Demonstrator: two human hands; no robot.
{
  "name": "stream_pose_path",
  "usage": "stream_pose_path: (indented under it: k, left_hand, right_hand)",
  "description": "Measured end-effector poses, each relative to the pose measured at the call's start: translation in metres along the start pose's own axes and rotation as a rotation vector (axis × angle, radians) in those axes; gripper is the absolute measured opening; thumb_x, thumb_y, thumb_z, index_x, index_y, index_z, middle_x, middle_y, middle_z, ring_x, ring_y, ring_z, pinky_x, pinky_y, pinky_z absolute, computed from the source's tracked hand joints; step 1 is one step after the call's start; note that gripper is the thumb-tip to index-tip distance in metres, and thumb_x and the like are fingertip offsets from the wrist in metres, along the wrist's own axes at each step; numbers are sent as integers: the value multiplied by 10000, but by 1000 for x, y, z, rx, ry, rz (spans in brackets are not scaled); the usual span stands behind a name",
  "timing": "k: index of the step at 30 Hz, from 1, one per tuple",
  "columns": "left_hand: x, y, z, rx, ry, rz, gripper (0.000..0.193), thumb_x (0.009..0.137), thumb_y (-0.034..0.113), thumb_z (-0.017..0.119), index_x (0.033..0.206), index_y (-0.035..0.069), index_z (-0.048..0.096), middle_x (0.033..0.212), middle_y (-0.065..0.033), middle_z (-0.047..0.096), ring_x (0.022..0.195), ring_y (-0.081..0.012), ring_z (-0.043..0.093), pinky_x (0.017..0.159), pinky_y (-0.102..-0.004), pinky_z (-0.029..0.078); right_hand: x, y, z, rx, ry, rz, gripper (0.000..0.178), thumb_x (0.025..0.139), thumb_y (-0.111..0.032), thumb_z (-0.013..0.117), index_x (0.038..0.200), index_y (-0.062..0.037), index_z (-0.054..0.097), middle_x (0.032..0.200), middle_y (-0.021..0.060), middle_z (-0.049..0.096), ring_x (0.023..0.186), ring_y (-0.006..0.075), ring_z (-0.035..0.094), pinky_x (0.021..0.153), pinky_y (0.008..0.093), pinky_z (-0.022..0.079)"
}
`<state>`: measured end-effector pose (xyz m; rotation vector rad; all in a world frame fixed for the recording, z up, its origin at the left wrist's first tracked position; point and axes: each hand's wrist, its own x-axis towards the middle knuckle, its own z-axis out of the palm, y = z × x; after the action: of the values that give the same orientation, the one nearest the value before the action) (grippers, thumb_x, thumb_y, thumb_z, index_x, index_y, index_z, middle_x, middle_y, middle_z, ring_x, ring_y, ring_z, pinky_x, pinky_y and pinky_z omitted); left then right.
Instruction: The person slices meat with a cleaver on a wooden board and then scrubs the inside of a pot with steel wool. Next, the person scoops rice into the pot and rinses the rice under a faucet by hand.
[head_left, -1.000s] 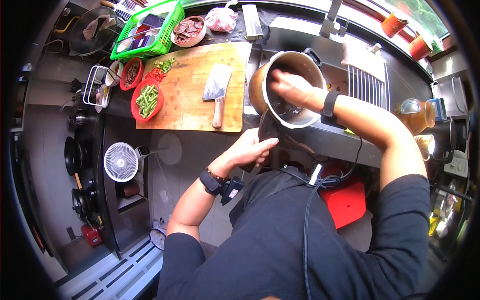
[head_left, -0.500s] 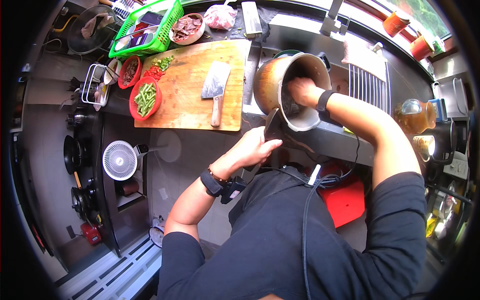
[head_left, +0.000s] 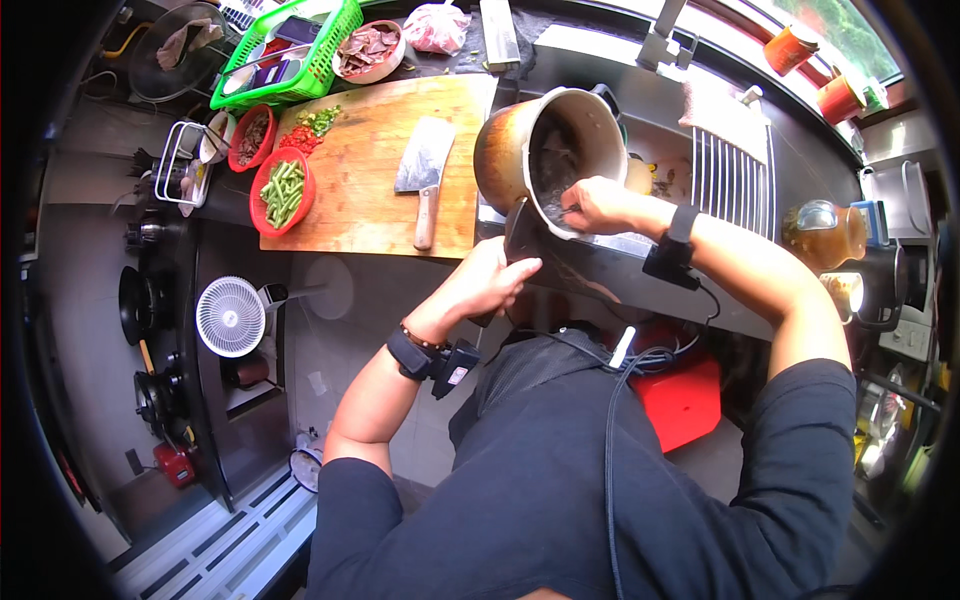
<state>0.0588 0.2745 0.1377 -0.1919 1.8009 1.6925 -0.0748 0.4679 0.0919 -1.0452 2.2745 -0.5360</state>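
A large metal pot (head_left: 520, 140) with a scorched outside is tipped on its side over the sink (head_left: 650, 170), its mouth facing me. My left hand (head_left: 495, 280) grips the pot's black handle near the counter edge. Inside the rim, my right hand (head_left: 590, 205) is closed on something small pressed to the inner wall; what it is I cannot tell. Both wrists wear black bands.
A wooden cutting board (head_left: 370, 170) with a cleaver (head_left: 425, 170) lies left of the pot. Red bowls of green beans (head_left: 280, 190) and chopped vegetables, a green basket (head_left: 290, 50) and a bowl of meat (head_left: 368, 50) stand beyond. A ribbed drainer (head_left: 735, 170) sits right of the sink. A small fan (head_left: 230, 315) is below.
The pot has been tipped from upright onto its side, mouth toward me. My left hand moved up to its handle, and my right hand shifted lower along the rim.
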Motion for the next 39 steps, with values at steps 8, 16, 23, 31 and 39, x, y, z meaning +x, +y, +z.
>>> stream_pose_path:
  k: [8, 16, 23, 31, 39]
  left_hand:
    - [4, -5, 2, 44, -19, 0, 166, 895, 173, 554, 844, 68, 436, 553, 28, 405, 443, -55, 381, 404, -214, 344]
    - [-3, 1, 5, 72, -7, 12, 163, 890, 163, 556, 843, 61, 438, 545, 23, 424, 439, -53, 396, 403, -216, 355]
    - [-2, 3, 2, 32, -59, -19, 166, 894, 166, 551, 845, 61, 432, 547, 24, 412, 444, -56, 386, 403, -217, 350]
    - [1, -7, 0, 34, -13, 12, 154, 882, 168, 551, 858, 41, 465, 572, 4, 473, 445, -71, 457, 400, -225, 391]
    - [3, -14, 1, -105, -46, -9, 163, 877, 172, 554, 832, 48, 460, 596, 5, 469, 449, -67, 442, 405, -221, 389]
  right_hand:
    - [49, 46, -16, -834, 513, -160, 123, 719, -123, 569, 764, -52, 659, 961, 181, 552, 711, 291, 632, 607, 370, 537]
    - [59, 9, 11, -423, -276, 66, 232, 691, -127, 570, 874, -26, 670, 870, 211, 642, 842, 335, 628, 766, 370, 502]
    - [96, 4, 32, 49, 636, -294, 289, 646, -83, 670, 913, 21, 634, 817, 214, 643, 805, 329, 637, 707, 377, 503]
    - [112, 68, 13, -187, 257, 272, 255, 695, -81, 658, 925, 27, 641, 928, 244, 625, 903, 352, 616, 774, 386, 513]
    - [77, -20, 10, 482, -158, 205, 232, 778, -38, 516, 962, 60, 617, 818, 194, 636, 729, 302, 651, 598, 358, 534]
